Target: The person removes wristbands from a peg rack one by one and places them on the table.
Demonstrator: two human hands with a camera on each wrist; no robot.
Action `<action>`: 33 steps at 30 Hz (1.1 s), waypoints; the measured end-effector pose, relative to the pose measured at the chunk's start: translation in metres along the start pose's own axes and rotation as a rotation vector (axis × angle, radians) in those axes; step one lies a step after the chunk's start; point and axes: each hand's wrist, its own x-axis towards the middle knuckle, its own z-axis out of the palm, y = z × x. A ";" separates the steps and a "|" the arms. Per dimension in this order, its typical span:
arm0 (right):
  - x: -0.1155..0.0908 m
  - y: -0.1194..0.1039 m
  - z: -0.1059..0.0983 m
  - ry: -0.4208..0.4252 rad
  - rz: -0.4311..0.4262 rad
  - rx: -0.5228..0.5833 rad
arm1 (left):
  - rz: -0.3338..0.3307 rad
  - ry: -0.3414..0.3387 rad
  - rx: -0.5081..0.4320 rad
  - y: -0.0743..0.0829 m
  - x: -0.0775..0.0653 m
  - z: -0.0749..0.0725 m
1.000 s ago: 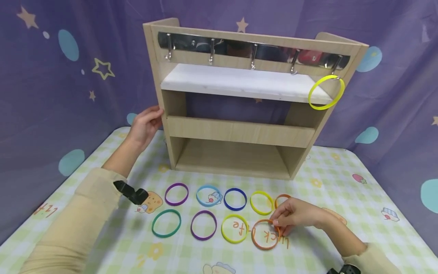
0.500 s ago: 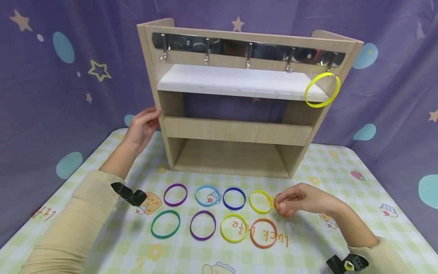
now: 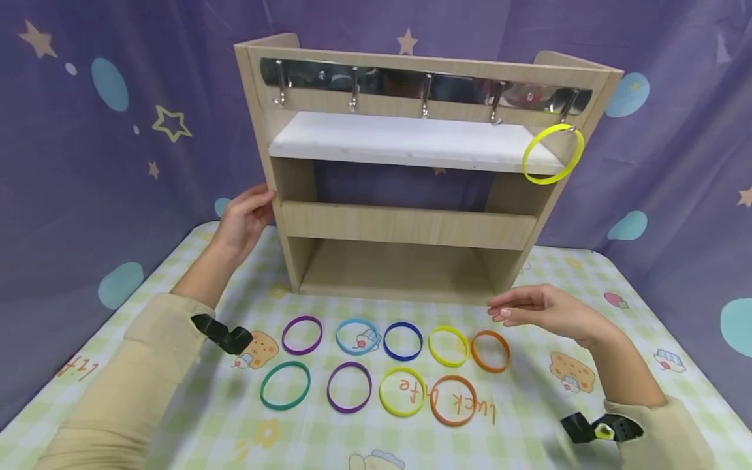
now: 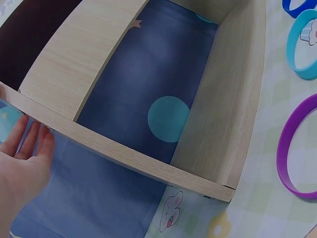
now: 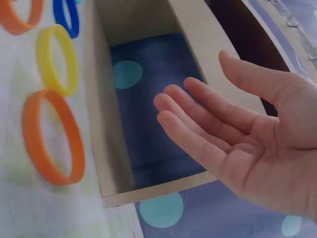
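Note:
My left hand point(image 3: 242, 219) touches the left side panel of a wooden shelf unit point(image 3: 405, 224) with its fingertips; in the left wrist view the fingers point(image 4: 30, 139) lie nearly straight against the panel edge. My right hand point(image 3: 546, 310), relaxed and holding nothing, hovers near the unit's lower right corner. Just below it on the cloth lies an orange wristband point(image 3: 491, 371), with a second orange wristband point(image 3: 454, 423) nearer me. A yellow wristband point(image 3: 543, 181) hangs from the rightmost hook of the metal hook strip point(image 3: 390, 81); the other hooks carry none.
Two rows of wristbands lie before the unit, among them yellow point(image 3: 449, 364), dark blue point(image 3: 403, 358), light blue point(image 3: 355, 352), purple point(image 3: 302, 353) and green point(image 3: 284, 408). A checked cloth point(image 3: 200, 418) covers the table. A purple curtain point(image 3: 176, 52) hangs behind.
My right hand has gone from the nearer orange wristband to the farther one, then lifted off it toward the unit's right corner. My left hand keeps its place on the side panel.

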 end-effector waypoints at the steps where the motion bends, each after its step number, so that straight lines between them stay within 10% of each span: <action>1: 0.000 0.000 -0.001 0.016 -0.006 -0.004 | -0.005 0.001 -0.002 0.000 0.000 0.000; 13: 0.000 -0.013 -0.016 0.217 -0.082 0.002 | 0.014 0.009 -0.015 -0.002 0.000 -0.002; 33: -0.009 -0.044 -0.066 0.326 -0.466 0.397 | 0.012 -0.005 -0.008 -0.002 -0.001 -0.002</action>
